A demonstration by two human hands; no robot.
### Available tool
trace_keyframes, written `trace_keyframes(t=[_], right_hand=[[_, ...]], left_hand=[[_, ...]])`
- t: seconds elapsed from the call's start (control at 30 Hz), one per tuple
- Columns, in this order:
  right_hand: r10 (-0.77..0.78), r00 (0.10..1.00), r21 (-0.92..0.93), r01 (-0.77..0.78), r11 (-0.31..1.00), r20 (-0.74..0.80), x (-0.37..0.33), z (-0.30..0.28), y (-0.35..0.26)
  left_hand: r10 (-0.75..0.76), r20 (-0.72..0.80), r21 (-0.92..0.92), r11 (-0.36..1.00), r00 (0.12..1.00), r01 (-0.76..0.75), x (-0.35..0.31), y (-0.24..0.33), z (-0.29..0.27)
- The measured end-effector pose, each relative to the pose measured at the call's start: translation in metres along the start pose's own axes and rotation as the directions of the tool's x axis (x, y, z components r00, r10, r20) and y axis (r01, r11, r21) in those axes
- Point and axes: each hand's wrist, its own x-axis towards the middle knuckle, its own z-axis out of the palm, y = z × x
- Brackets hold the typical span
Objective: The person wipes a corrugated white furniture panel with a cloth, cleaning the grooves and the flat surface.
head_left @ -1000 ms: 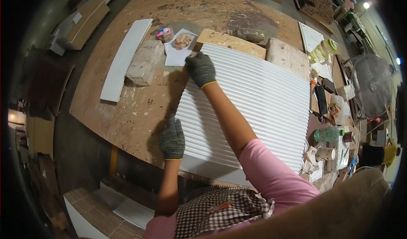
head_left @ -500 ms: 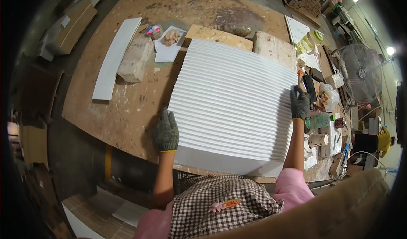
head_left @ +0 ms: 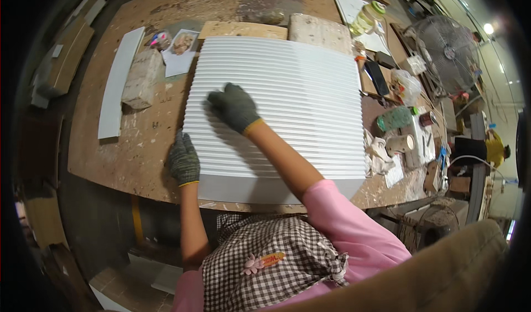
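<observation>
A large white ribbed panel point(head_left: 276, 107) lies flat on the worktable, with a plain grey strip point(head_left: 249, 190) along its near side. My left hand point(head_left: 184, 160), in a dark grey-green knit glove, rests against the panel's left edge with its fingers stretched out. Over the left half of the ribs is my right hand point(head_left: 235, 107), gloved alike. Its fingers are curled in, and whatever they may hold is hidden beneath the glove. A shadow falls on the ribs beside it.
The wooden worktable point(head_left: 166, 121) also bears a long white board point(head_left: 119, 85) and a pale block point(head_left: 144, 79) at left. Another block point(head_left: 321, 32) stands behind the panel. At right are a green bottle point(head_left: 395, 118), a white cup point(head_left: 399, 144), a phone point(head_left: 377, 78) and a fan point(head_left: 448, 52).
My right hand has left the panel's right edge and swung across to the left part of the ribs, its fingers now curled. My left hand stays at the left edge. The view has shifted.
</observation>
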Motion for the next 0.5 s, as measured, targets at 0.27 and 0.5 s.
trace_keyframes(t=[0.27, 0.5], right_hand=[[0.675, 0.598, 0.579, -0.390, 0.716, -0.432, -0.198, -0.179, 0.181], [0.243, 0.953, -0.204, -0.278, 0.939, -0.178, -0.093, -0.084, 0.071]], left_hand=[[-0.058, 0.038, -0.029, 0.998, 0.998, 0.059, 0.004, 0.008, -0.002], [-0.030, 0.050, -0.104, 0.994, 0.998, 0.035, 0.004, 0.006, -0.003]])
